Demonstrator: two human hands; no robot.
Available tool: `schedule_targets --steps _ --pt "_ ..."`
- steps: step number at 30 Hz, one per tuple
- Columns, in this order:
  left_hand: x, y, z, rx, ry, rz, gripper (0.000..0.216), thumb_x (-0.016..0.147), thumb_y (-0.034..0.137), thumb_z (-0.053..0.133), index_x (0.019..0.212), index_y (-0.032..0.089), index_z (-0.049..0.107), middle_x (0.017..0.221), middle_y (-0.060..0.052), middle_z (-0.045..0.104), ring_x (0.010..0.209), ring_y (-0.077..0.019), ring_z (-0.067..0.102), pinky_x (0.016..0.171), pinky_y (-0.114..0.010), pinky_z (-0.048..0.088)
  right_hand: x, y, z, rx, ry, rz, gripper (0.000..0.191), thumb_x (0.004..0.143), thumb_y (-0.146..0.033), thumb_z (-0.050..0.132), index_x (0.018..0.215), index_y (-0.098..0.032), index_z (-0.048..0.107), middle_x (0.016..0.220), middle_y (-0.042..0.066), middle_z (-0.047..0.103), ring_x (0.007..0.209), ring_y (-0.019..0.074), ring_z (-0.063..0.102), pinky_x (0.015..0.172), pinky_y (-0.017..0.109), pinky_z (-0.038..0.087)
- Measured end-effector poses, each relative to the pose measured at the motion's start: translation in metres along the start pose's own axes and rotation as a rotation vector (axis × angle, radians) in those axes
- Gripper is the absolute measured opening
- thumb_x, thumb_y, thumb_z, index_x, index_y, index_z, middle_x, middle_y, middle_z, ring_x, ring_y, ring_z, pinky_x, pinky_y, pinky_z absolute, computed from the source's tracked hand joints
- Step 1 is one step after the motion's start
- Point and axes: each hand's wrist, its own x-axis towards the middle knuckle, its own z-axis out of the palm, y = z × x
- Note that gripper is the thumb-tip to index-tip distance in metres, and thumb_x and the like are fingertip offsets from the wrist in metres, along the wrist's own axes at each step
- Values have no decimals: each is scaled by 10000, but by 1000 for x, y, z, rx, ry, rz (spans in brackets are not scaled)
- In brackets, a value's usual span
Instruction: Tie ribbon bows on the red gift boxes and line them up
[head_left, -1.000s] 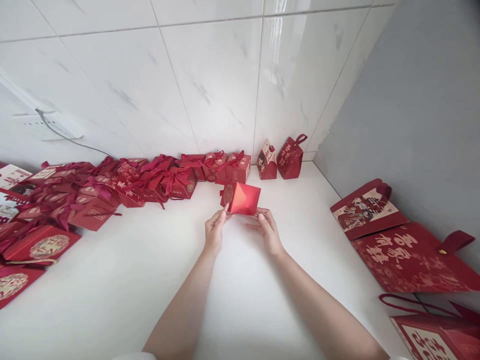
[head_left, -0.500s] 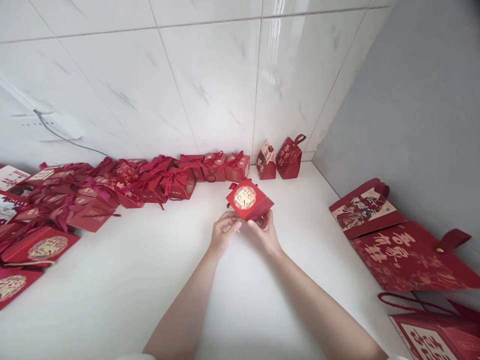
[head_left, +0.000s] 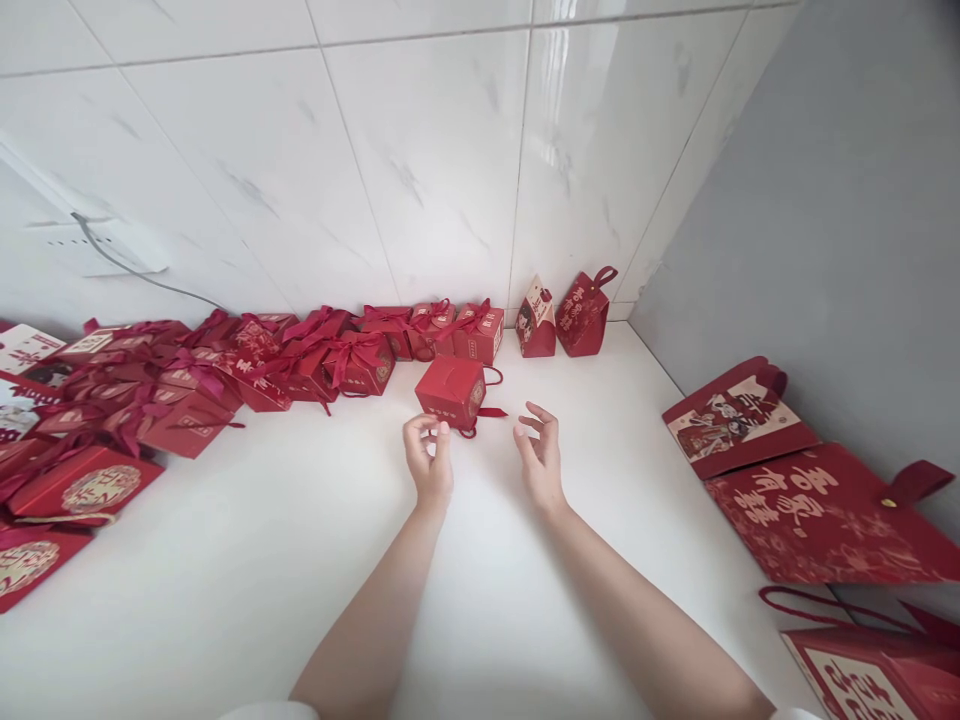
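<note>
A small red gift box rests on the white tabletop in front of me, its plain flap face turned up. Red ribbon or cord sticks out from under it and on its right side. My left hand is at the box's near-left corner with thumb and curved fingers apart; whether the fingertips touch the card cannot be made out. To the right of the box, my right hand hovers with its fingers spread and nothing in them.
Red boxes with ribbon bows line the wall and pile up on the left. Two peaked boxes stand by the back right corner. Larger red bags lean along the grey panel at right. A cable runs from a wall socket.
The red box has gone from being held in both hands, medallion face up, to lying on the table, turned over. Both hands have let go and moved apart.
</note>
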Motion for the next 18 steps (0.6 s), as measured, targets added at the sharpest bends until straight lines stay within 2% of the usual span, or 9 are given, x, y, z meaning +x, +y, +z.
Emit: schedule_targets --steps 1,3,6,9,11,14,16,18 --pt "2 0 0 44 60 28 371 813 400 624 1115 216 514 1200 -96 525 1128 -228 512 903 -335 430 0 0 0 0 -28 16 403 890 -446 525 1242 -287 413 1394 86 383 1178 233 470 878 390 458" --pt "4 0 -1 150 84 81 687 747 391 702 1327 232 369 1416 -139 354 1333 -278 347 1061 -417 330 0 1 1 4 -64 57 428 883 -462 534 1254 -287 415 1363 88 420 1169 237 480 874 392 461" --pt "5 2 1 259 -25 131 1023 640 384 795 1460 232 202 1530 -170 180 1440 -326 143 1158 -499 157 1 4 2 10 -69 86 425 880 -480 535 1240 -278 431 1328 89 454 1132 234 506 867 394 468" --pt "2 6 5 289 -135 174 1116 596 385 826 1487 221 175 1561 -181 126 1454 -348 92 1167 -535 93 1 4 4 29 -103 49 459 881 -473 544 1280 -285 416 1409 86 397 1196 242 481 929 424 455" --pt "0 9 5 237 -164 171 1101 621 385 812 1495 219 162 1555 -189 170 1450 -343 136 1166 -533 98 0 1 4 60 -192 13 526 882 -462 551 1350 -303 372 1487 69 324 1303 249 403 1021 456 403" --pt "0 11 4 51 -195 118 965 748 399 711 1500 230 130 1420 -182 434 1352 -291 388 1123 -484 261 -1 -2 5 118 -350 -2 634 881 -460 560 1435 -322 286 1553 30 231 1418 231 247 1137 467 277" --pt "2 8 1 -69 -217 79 816 820 424 623 1487 222 199 1233 -142 594 1189 -249 549 1041 -430 382 1 -1 4 154 -336 15 653 886 -479 546 1452 -311 266 1548 32 249 1425 222 234 1156 464 244" --pt "6 3 -2 -156 -230 4 650 855 453 564 1422 198 373 1026 -94 669 1010 -218 627 941 -383 452 4 3 2 190 -233 40 641 900 -499 512 1452 -288 264 1482 63 365 1382 225 322 1140 473 272"
